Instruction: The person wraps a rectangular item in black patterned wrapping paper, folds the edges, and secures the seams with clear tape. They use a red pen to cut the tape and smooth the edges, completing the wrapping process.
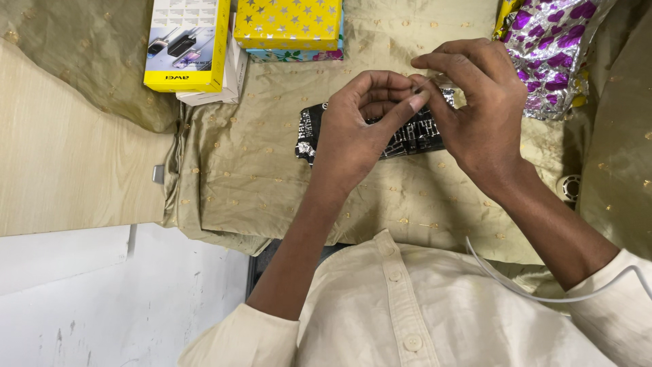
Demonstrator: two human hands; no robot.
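Both hands (353, 122) (475, 102) pinching above black packet (407, 136), cloth edge (180, 170) left

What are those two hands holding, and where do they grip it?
Both hands, left hand and right hand, pinch something thin and pale between their fingertips; what it is cannot be told.

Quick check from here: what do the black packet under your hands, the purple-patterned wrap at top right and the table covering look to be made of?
Black packet: seemingly glossy printed plastic or foil film; it glints and crinkles. Purple-patterned wrap: metallic foil paper, by its mirror shine and sharp creases. Table covering: woven fabric with a silky sheen, soft folds and small gold dots. Both hands pinch something thin, too fine to identify.
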